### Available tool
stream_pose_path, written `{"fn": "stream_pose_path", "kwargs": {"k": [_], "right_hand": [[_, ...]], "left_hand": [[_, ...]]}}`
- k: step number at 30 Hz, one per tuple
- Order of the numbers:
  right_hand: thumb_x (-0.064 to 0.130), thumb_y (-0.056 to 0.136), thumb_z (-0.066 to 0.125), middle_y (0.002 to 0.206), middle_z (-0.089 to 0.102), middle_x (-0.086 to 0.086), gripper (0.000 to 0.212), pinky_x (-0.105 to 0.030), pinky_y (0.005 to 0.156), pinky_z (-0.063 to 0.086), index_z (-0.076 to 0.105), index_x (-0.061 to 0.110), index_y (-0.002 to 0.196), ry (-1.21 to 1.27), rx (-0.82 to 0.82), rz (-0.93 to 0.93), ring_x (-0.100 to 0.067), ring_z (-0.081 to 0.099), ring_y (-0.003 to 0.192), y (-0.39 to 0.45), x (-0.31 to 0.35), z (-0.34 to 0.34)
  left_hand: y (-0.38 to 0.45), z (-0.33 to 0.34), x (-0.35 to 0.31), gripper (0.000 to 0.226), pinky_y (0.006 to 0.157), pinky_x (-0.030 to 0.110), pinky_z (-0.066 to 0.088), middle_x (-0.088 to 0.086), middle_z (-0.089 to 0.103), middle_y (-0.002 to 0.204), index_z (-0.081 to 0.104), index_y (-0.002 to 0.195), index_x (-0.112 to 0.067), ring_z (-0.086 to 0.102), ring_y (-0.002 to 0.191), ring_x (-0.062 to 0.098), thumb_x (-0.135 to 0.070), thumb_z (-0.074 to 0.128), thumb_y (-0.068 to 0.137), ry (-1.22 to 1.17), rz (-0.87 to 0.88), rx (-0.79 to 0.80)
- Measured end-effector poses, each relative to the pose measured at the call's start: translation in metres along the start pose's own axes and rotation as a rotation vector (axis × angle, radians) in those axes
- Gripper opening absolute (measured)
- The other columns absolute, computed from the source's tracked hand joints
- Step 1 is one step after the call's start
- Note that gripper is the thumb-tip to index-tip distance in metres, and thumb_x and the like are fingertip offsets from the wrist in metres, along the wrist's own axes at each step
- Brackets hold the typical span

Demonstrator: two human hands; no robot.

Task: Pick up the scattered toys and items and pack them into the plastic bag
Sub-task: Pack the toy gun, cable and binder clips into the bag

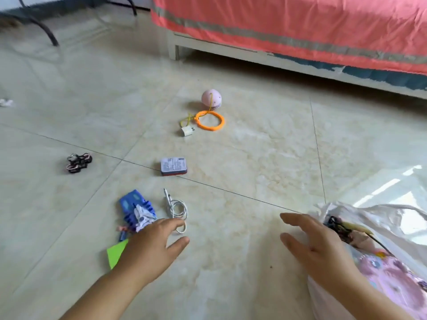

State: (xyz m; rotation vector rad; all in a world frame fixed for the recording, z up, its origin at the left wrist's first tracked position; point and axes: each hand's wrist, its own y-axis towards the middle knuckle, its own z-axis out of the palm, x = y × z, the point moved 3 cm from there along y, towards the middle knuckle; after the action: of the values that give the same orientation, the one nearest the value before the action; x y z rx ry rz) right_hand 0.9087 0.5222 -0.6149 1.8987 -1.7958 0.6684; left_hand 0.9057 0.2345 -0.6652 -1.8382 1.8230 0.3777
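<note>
several items fill plastic bag [379,229] — pink toy [390,278] inside

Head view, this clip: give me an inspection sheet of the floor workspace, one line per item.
Surface: glossy beige tiled floor with dark grout lines.
Job's things: pink ball tied by yellow string to orange ring; white charger plug; small tin box; black and pink drone toy; blue toy; green paper; plastic bag, already holding items.
Clutter: small white scrap at far left.
Hands: left hand open, reaching over the coiled cable; right hand open beside the bag mouth.
Cables: white coiled cable on the floor.
Surroundings: bed with coral cover; dark metal legs.
</note>
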Motion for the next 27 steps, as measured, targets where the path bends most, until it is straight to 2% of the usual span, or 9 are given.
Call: {"fn": "stream_pose_path", "kwargs": {"k": [2, 5, 10, 12, 14, 15, 22, 25, 27], "right_hand": [[0.023, 0.079, 0.068, 0.106, 0.058, 0.023, 0.033, -0.018, 0.075, 0.045, 0.056, 0.042, 0.103, -0.004, 0.059, -0.025, -0.017, 0.062, 0.080, 0.003, 0.021, 0.010], [0.012, 0.076, 0.071, 0.101, 0.057, 0.025, 0.040, -0.007, 0.070, 0.040, 0.056, 0.041, 0.099, 0.015, 0.137, -0.071, 0.000, 0.057, 0.088, 0.006, 0.058, 0.015], [0.012, 0.077, 0.071, 0.098, 0.058, 0.018, 0.033, -0.003, 0.064, 0.037, 0.063, 0.025, 0.106, 0.005, 0.259, -0.070, 0.000, 0.049, 0.048, 0.001, 0.117, 0.003], [0.017, 0.078, 0.070, 0.097, 0.058, 0.014, 0.031, -0.002, 0.066, 0.036, 0.063, 0.022, 0.108, 0.000, 0.247, -0.039, 0.001, 0.048, 0.054, -0.004, 0.137, -0.008], [0.014, 0.079, 0.069, 0.100, 0.059, 0.011, 0.032, -0.004, 0.064, 0.038, 0.062, 0.022, 0.110, 0.031, 0.250, 0.040, -0.020, 0.054, 0.062, -0.006, 0.159, -0.021], [0.013, 0.080, 0.068, 0.101, 0.059, 0.010, 0.033, -0.006, 0.062, 0.038, 0.062, 0.022, 0.110, 0.050, 0.252, 0.073, -0.024, 0.053, 0.065, -0.008, 0.168, -0.027], [0.012, 0.083, 0.064, 0.105, 0.058, 0.006, 0.030, -0.019, 0.065, 0.037, 0.061, 0.019, 0.111, 0.216, 0.245, 0.257, -0.003, 0.049, 0.070, -0.002, 0.221, -0.045], [0.011, 0.080, 0.067, 0.102, 0.060, 0.006, 0.031, -0.020, 0.067, 0.038, 0.062, 0.018, 0.110, 0.202, 0.228, 0.279, -0.012, 0.053, 0.071, 0.008, 0.224, -0.038], [0.018, 0.079, 0.068, 0.099, 0.060, 0.008, 0.030, -0.025, 0.070, 0.038, 0.063, 0.016, 0.109, 0.153, 0.209, 0.275, -0.018, 0.056, 0.078, 0.023, 0.224, -0.030]], "left_hand": [[-0.019, -0.026, 0.023, 0.039, 0.087, 0.020, 0.041, -0.018, 0.057, 0.122, 0.054, 0.120, -0.037, 0.053, 0.113, 0.003, -0.047, 0.058, 0.083, -0.050, -0.125, -0.041], [-0.053, -0.060, 0.043, 0.036, 0.087, 0.028, 0.046, -0.016, 0.061, 0.118, 0.057, 0.117, -0.038, 0.057, 0.107, 0.007, -0.043, 0.061, 0.082, -0.100, -0.291, -0.065], [-0.117, -0.118, 0.042, 0.036, 0.088, 0.029, 0.046, -0.012, 0.061, 0.116, 0.058, 0.118, -0.030, 0.057, 0.107, 0.006, -0.038, 0.062, 0.083, -0.214, -0.522, -0.094], [-0.139, -0.138, 0.033, 0.037, 0.088, 0.027, 0.044, -0.012, 0.061, 0.117, 0.058, 0.119, -0.029, 0.056, 0.108, 0.004, -0.038, 0.062, 0.083, -0.247, -0.575, -0.089], [-0.158, -0.166, 0.028, 0.037, 0.086, 0.025, 0.043, -0.012, 0.061, 0.117, 0.058, 0.119, -0.028, 0.056, 0.108, 0.004, -0.037, 0.062, 0.083, -0.273, -0.624, -0.084], [-0.166, -0.177, 0.025, 0.038, 0.085, 0.024, 0.042, -0.012, 0.062, 0.116, 0.058, 0.119, -0.028, 0.056, 0.107, 0.003, -0.037, 0.062, 0.083, -0.284, -0.641, -0.079], [-0.180, -0.250, 0.016, 0.034, 0.082, 0.023, 0.040, -0.016, 0.061, 0.112, 0.059, 0.116, -0.030, 0.055, 0.103, 0.000, -0.036, 0.063, 0.083, -0.280, -0.707, -0.007], [-0.154, -0.261, 0.018, 0.032, 0.082, 0.021, 0.040, -0.019, 0.060, 0.110, 0.060, 0.114, -0.031, 0.055, 0.103, -0.002, -0.036, 0.063, 0.083, -0.282, -0.712, 0.037], [-0.126, -0.267, 0.021, 0.030, 0.080, 0.020, 0.040, -0.020, 0.060, 0.109, 0.061, 0.112, -0.032, 0.055, 0.102, -0.003, -0.035, 0.064, 0.082, -0.268, -0.709, 0.047]]}}
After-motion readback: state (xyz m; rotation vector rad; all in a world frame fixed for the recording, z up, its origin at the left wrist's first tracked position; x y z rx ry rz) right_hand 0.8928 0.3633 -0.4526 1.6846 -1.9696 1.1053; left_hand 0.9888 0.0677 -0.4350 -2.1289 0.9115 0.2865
